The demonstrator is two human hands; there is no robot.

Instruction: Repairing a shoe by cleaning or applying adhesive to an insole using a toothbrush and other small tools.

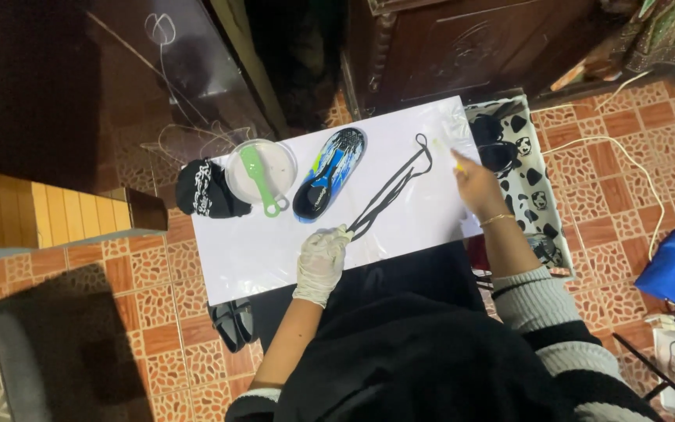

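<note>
Gloved left hand (323, 254) pinches the black shoelace (391, 190) low on the white table (259, 250); right hand (474, 181) (bare, seemingly loosely curled) rests beside its far end, blue shoe (330, 173) alongside. Straightening seems underway.

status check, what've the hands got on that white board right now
Left hand, gloved, pinching black shoelaces. Right hand, bare, resting on white board near lace loop end. Blue shoe beside laces, not touching.
</note>
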